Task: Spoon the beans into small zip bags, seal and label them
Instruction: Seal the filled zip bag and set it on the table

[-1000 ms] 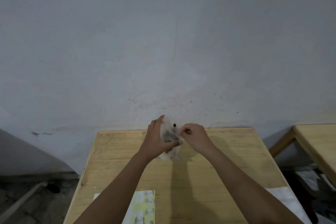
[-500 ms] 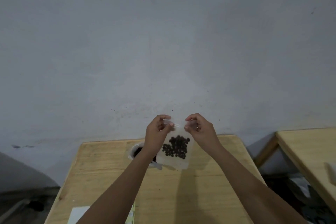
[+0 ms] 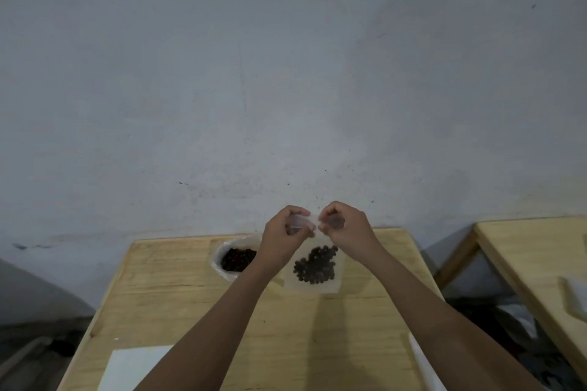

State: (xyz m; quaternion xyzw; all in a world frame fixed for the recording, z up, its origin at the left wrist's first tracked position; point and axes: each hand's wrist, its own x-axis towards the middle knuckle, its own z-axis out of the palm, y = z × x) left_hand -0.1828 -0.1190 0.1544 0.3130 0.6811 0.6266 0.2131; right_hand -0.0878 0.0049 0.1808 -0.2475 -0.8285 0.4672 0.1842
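A small clear zip bag (image 3: 317,282) hangs upright above the far end of the wooden table (image 3: 197,305), with dark beans (image 3: 315,265) pooled in its lower half. My left hand (image 3: 284,240) pinches the bag's top edge at the left. My right hand (image 3: 344,227) pinches the same edge at the right, and the fingertips of both hands nearly meet. To the left, partly hidden behind my left wrist, a larger open plastic bag (image 3: 236,259) holds more dark beans.
A white sheet (image 3: 133,368) lies at the table's near left edge and another white sheet (image 3: 424,365) at its near right edge. A second wooden table (image 3: 533,260) stands to the right with a white item (image 3: 575,298) on it. A grey wall rises behind.
The zip bag went from crumpled in my hands to hanging flat by its top edge. My fingertips have since drawn closer together along that edge. The view shifted, bringing the bean supply bag into sight.
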